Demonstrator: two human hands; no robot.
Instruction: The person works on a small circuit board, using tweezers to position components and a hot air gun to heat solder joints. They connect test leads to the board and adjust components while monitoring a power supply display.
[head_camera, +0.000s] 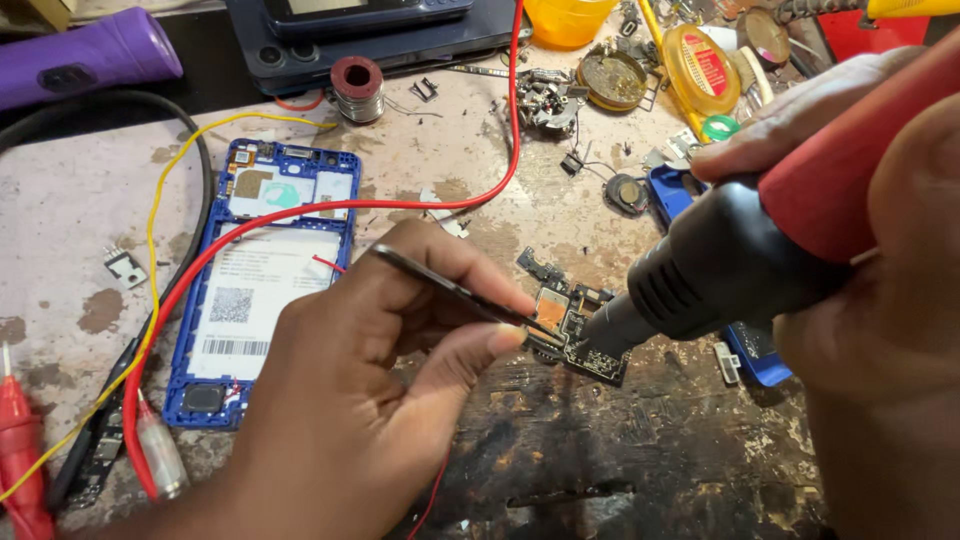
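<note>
Black tweezers (450, 290) pinched in left hand (350, 400); right hand (870, 280) grips hot-air gun (720, 265) over circuit board (575, 330).

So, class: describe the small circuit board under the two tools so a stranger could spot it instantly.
Start at the opened blue phone frame and look right, past the left hand. The circuit board lies where tweezers and hot-air nozzle meet: black, with one orange patch.

My left hand (345, 400) and right hand (880, 300) are bare: no gloves, rings or sleeves, fingernails trimmed short.
</note>
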